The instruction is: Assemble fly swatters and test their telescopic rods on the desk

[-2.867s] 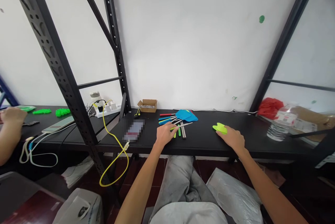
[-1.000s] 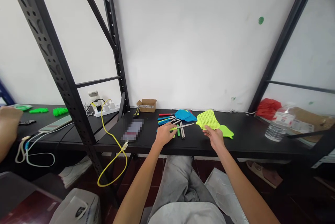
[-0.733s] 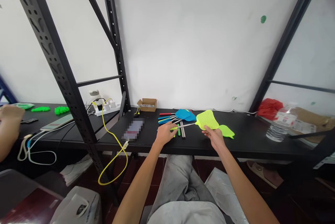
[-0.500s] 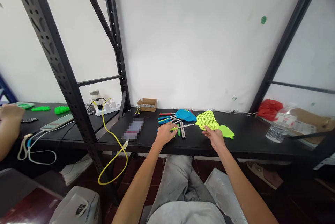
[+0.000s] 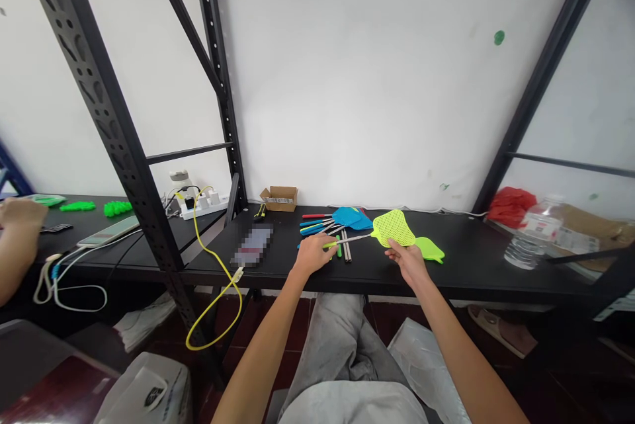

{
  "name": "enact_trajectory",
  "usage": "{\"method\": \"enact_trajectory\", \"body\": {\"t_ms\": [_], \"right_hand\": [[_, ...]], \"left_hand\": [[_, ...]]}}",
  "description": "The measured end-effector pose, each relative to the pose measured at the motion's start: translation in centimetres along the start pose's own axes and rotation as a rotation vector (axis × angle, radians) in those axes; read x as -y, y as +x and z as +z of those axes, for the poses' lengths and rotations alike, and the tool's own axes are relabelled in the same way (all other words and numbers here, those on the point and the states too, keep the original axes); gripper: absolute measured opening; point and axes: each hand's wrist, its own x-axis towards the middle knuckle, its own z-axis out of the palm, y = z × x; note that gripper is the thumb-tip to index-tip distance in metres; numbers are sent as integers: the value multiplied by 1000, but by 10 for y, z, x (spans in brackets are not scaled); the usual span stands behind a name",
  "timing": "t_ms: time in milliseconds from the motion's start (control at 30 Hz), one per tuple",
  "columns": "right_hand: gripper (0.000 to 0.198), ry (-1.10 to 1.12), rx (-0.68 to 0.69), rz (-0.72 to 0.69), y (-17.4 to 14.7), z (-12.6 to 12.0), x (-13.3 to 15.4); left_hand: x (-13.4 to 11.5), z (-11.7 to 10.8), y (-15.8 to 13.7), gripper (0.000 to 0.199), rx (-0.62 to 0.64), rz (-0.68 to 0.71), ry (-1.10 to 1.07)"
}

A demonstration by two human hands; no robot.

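A yellow-green fly swatter (image 5: 393,228) with a perforated head and a thin metal shaft is held across in front of me. My left hand (image 5: 315,253) is closed around its handle end. At the neck side of the lower head edge, my right hand (image 5: 407,260) pinches the perforated head between thumb and fingers. Beneath and to the right lies another yellow-green swatter head (image 5: 429,250) on the black table (image 5: 476,258). Behind my left hand are several blue swatters (image 5: 350,216), their handles pointing left. Loose handle rods (image 5: 346,247) lie just right of that hand.
A blurred phone (image 5: 253,245) with a yellow cable (image 5: 218,255) lies at left, near a small cardboard box (image 5: 279,198). A water bottle (image 5: 533,239) and red bag (image 5: 510,207) stand at right. Another person's hand (image 5: 22,215) is at far left, beyond the rack post (image 5: 109,126).
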Motion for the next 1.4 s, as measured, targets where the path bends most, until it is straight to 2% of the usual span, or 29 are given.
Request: {"method": "enact_trajectory", "body": {"t_ms": [967, 1400], "right_hand": [[38, -52, -3, -13, 0, 0, -1], [32, -65, 49, -9, -1, -2, -2]], "left_hand": [[-8, -7, -1, 30, 63, -41, 14], [-6, -6, -2, 30, 60, 15, 24]]}}
